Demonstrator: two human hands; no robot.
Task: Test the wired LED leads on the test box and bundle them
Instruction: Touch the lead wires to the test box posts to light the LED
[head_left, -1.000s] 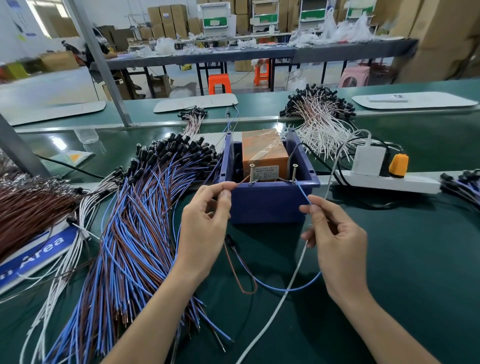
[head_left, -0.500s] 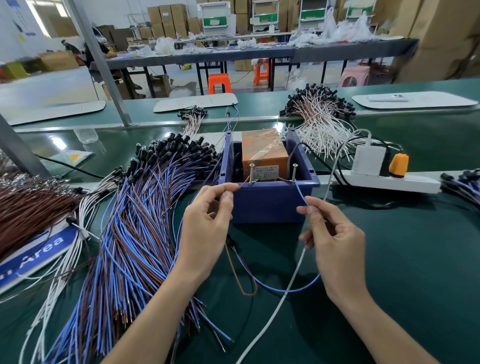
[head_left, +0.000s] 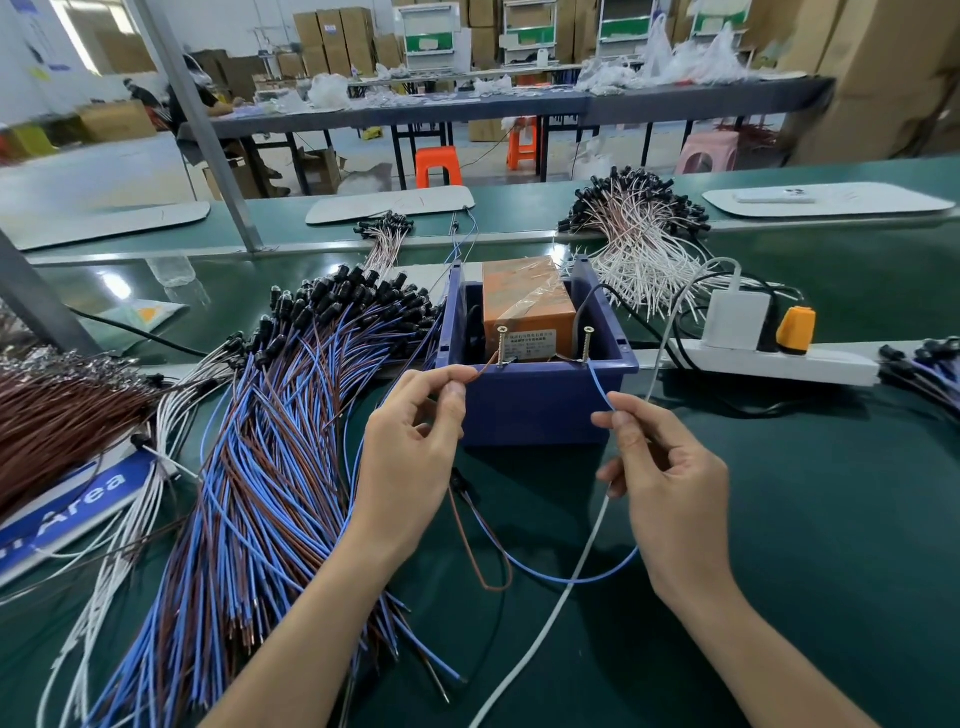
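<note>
— Entry one: left hand (head_left: 410, 447)?
— I log thumb and forefinger pinching the brown lead (head_left: 480, 370), its tip at the left screw (head_left: 502, 343) of the test box (head_left: 535, 405).
— Right hand (head_left: 670, 493)?
— Pinching the blue lead (head_left: 598, 385), its tip at the right screw (head_left: 588, 343).

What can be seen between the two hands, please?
Head view: between the left hand and the right hand stands the blue box; nearer, the brown wire and blue wire loop down.

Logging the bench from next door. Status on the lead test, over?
Left hand pinches brown lead, tip at left screw. Right hand pinches blue lead, tip at right screw. White cable beside right hand, not blocking.
</note>
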